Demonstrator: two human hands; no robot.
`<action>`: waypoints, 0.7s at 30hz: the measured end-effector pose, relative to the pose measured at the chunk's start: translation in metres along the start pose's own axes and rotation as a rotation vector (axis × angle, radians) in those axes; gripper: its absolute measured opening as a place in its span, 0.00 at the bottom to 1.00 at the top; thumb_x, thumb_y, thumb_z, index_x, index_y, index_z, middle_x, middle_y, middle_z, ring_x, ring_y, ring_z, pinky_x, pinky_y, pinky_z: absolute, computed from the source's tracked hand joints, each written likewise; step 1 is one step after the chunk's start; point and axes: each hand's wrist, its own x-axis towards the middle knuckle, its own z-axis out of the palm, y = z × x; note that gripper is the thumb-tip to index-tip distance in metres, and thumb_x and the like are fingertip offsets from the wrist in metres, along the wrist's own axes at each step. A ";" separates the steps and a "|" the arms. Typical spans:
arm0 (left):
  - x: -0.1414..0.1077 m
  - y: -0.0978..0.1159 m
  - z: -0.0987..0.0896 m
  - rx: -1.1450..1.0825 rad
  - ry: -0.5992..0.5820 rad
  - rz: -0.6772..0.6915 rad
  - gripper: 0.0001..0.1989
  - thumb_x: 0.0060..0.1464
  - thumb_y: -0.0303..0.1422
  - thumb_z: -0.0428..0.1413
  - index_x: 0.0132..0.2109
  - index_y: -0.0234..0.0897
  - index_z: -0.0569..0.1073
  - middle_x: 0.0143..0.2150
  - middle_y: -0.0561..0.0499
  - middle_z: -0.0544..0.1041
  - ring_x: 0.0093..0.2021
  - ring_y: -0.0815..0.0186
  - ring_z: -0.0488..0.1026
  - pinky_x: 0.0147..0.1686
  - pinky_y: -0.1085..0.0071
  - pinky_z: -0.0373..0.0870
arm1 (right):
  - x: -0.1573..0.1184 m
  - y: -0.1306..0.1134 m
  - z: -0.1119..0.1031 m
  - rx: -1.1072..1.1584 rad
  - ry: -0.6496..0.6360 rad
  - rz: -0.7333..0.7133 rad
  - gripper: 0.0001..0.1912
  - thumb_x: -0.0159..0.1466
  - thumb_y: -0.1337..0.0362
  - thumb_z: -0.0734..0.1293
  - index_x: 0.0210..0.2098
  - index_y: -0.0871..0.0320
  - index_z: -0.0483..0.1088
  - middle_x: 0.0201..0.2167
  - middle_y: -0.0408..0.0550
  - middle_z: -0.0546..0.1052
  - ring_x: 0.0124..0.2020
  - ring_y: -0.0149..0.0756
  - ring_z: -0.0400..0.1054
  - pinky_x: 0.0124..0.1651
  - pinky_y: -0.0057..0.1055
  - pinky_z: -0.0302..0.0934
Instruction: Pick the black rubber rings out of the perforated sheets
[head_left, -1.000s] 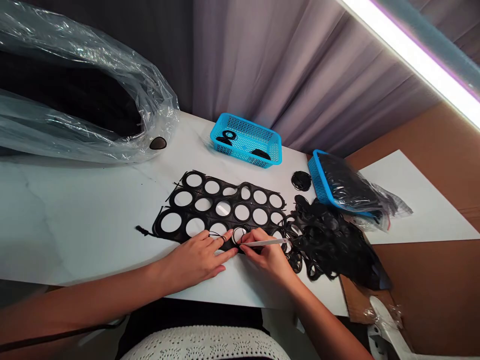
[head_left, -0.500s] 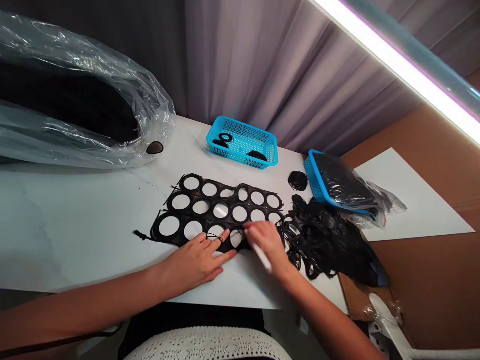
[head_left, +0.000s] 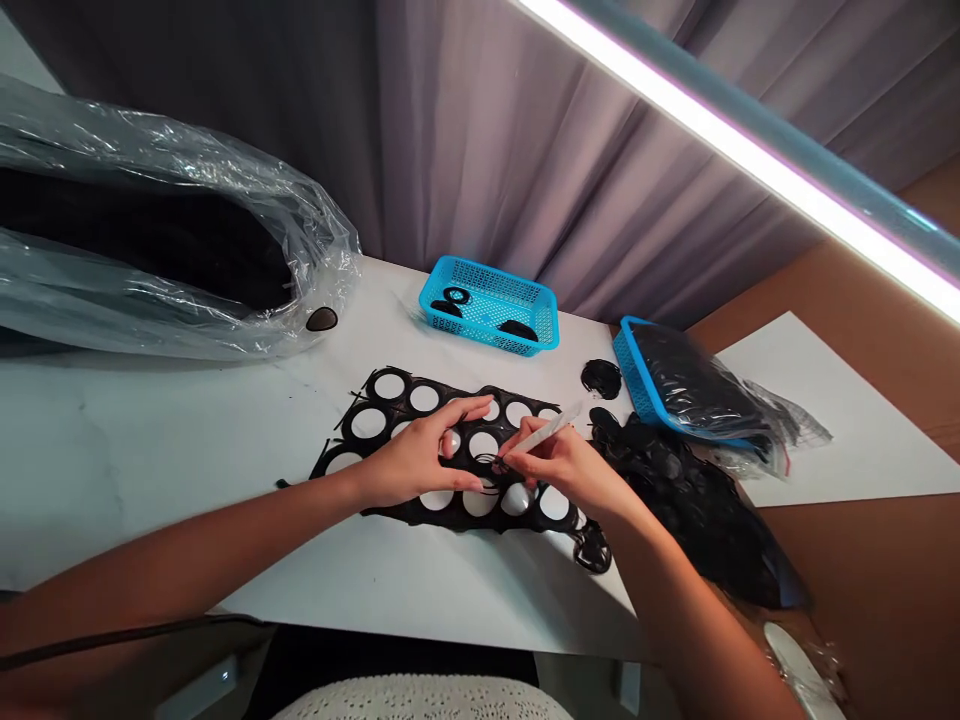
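On the white table lies a black rubbery sheet (head_left: 409,385) with rows of round holes, white showing through most of them. Over its middle is my left hand (head_left: 416,450), thumb and fingers spread apart around one hole. In my right hand (head_left: 574,465), a white pen-shaped tool (head_left: 551,428) is pinched, its upper end slanting up to the right. The tool's tip sits close to the sheet by thin black loops, too small to make out clearly. Black scrap trimmings (head_left: 675,480) are heaped just right of the right hand.
A blue basket (head_left: 555,325) with a few black pieces stands at the back. Another blue basket (head_left: 634,370) holds a bagged black bundle. A round black coil (head_left: 601,378) lies between them. Clear plastic (head_left: 330,220) around something black fills the left, with a dark oval piece (head_left: 322,319) beside it.
My left hand has lifted from pressing flat on the sheet's near edge and shifted up, fingers spread. The right hand has moved right with the white tool, now tilted the other way.
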 end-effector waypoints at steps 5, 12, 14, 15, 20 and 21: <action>0.014 -0.013 0.014 -0.175 -0.025 -0.044 0.32 0.57 0.33 0.60 0.67 0.39 0.61 0.41 0.50 0.79 0.44 0.62 0.78 0.46 0.63 0.71 | 0.011 0.008 0.012 0.130 0.071 -0.015 0.12 0.58 0.56 0.72 0.28 0.57 0.70 0.34 0.47 0.78 0.27 0.32 0.68 0.28 0.29 0.66; -0.003 -0.025 0.006 -0.186 0.056 -0.182 0.12 0.64 0.34 0.49 0.48 0.36 0.75 0.35 0.51 0.79 0.36 0.65 0.77 0.41 0.66 0.72 | 0.013 0.066 0.024 -0.121 0.198 -0.126 0.06 0.64 0.61 0.67 0.32 0.56 0.74 0.40 0.48 0.79 0.38 0.37 0.72 0.39 0.32 0.65; -0.009 -0.027 0.008 0.021 0.042 -0.093 0.14 0.65 0.29 0.46 0.48 0.38 0.76 0.40 0.51 0.80 0.35 0.67 0.76 0.40 0.67 0.71 | 0.011 0.069 0.027 -0.182 0.211 -0.165 0.07 0.65 0.62 0.67 0.32 0.55 0.73 0.40 0.47 0.79 0.41 0.38 0.72 0.42 0.33 0.64; -0.012 -0.028 0.010 0.177 0.031 -0.026 0.15 0.64 0.27 0.46 0.49 0.39 0.76 0.42 0.51 0.79 0.36 0.67 0.76 0.41 0.67 0.69 | 0.011 0.069 0.028 -0.195 0.214 -0.179 0.07 0.65 0.62 0.67 0.31 0.55 0.73 0.39 0.47 0.78 0.42 0.38 0.72 0.42 0.33 0.64; -0.024 -0.037 0.028 0.821 -0.027 0.239 0.18 0.63 0.26 0.52 0.58 0.39 0.72 0.49 0.45 0.75 0.38 0.63 0.75 0.41 0.64 0.61 | 0.013 0.067 0.030 -0.206 0.218 -0.207 0.08 0.66 0.62 0.67 0.30 0.55 0.70 0.38 0.47 0.77 0.40 0.39 0.71 0.43 0.34 0.63; -0.026 -0.038 0.030 0.867 -0.030 0.255 0.18 0.64 0.27 0.53 0.59 0.38 0.71 0.51 0.44 0.74 0.39 0.62 0.75 0.41 0.64 0.60 | 0.014 0.067 0.031 -0.210 0.215 -0.209 0.08 0.66 0.62 0.67 0.30 0.55 0.70 0.38 0.47 0.77 0.40 0.39 0.71 0.43 0.34 0.63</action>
